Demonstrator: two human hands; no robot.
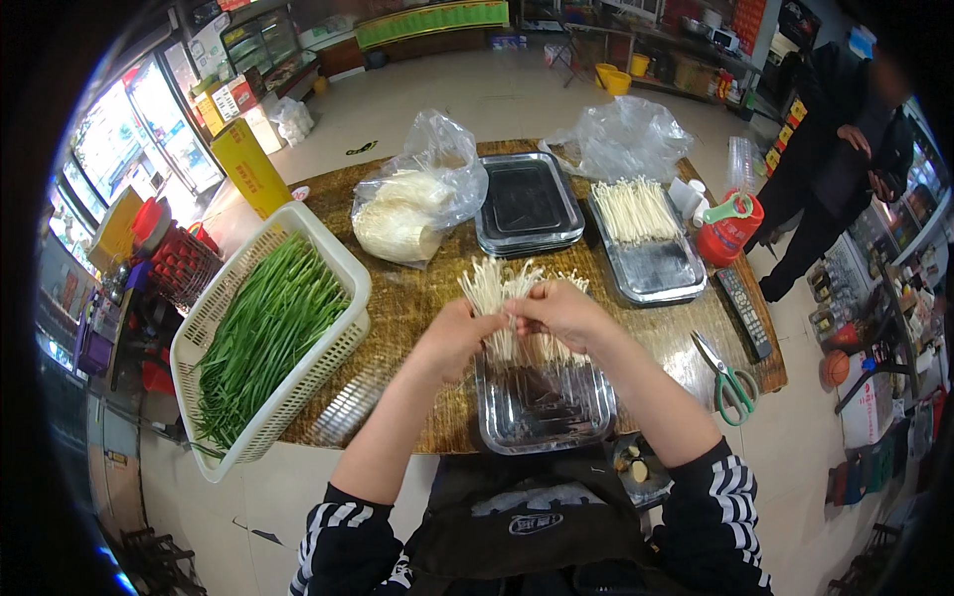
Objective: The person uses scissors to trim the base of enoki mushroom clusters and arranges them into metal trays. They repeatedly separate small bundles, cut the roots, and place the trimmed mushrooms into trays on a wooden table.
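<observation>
My left hand (pixel 453 339) grips a bunch of enoki mushrooms (pixel 484 287) above a metal tray (pixel 548 417). Its caps point away from me. My right hand (pixel 559 311) meets the same bunch from the other side, with thumb and fingertips pinched on the stems. More enoki lies in the far part of this tray, partly hidden by my right hand. Another tray (pixel 656 270) to the right carries a neat row of enoki (pixel 637 211) in its far half. A clear plastic bag (pixel 447 171) holds a large clump of enoki (pixel 402 216) beyond my left hand.
Stacked trays (pixel 529 197) stand at the table's far side. A white plastic basket (pixel 350 298) of green garlic chives (pixel 268 335) is at left. On the right lie scissors (pixel 727 380), a remote control (pixel 743 313) and a red container (pixel 730 235). A person (pixel 835 149) stands beyond the right edge.
</observation>
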